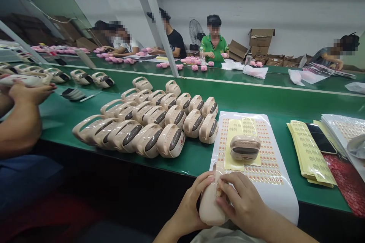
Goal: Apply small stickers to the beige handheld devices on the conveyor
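Left hand and right hand clamp a beige device near the green table edge, apart from the clustered devices.

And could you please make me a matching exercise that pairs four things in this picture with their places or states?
Things:
1. Left hand
2. Phone
3. Fan
4. White sheet

Places or states:
A. Beside a green shirt
B. Partly under yellow sheets
C. Gripping a beige device
D. Face up, screen dark

Pairs: 1-C, 2-D, 3-A, 4-B
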Available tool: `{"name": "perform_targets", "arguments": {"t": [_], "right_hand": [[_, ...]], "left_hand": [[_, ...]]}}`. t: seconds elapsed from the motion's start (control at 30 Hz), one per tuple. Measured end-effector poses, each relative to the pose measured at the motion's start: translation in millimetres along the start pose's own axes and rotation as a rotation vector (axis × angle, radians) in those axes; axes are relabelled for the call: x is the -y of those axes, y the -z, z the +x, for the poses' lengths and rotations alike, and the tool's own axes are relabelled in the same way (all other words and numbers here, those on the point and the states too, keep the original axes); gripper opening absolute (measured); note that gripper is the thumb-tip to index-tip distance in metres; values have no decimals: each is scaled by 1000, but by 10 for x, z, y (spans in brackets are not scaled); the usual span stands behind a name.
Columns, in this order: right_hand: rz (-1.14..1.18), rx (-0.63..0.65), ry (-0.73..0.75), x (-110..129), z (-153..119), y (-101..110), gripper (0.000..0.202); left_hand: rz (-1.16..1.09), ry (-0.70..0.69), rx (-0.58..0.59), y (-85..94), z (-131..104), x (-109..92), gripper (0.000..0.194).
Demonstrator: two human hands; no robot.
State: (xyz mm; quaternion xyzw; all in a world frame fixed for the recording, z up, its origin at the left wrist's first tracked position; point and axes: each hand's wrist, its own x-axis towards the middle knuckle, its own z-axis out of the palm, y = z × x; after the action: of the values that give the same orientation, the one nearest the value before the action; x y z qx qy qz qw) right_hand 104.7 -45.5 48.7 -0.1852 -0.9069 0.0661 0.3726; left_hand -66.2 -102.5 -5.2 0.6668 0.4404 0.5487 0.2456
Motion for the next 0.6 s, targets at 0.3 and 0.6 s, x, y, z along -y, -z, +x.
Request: {"name": "perform_targets", "arguments": {"t": [0.3, 0.6], "right_hand": [[622, 19, -443, -73, 78, -27, 13], [719, 154, -497, -99, 150, 30, 13]], "left_hand": [[134, 21, 113, -4, -31, 34, 100], [191, -6, 119, 17, -19, 34, 100]]}}
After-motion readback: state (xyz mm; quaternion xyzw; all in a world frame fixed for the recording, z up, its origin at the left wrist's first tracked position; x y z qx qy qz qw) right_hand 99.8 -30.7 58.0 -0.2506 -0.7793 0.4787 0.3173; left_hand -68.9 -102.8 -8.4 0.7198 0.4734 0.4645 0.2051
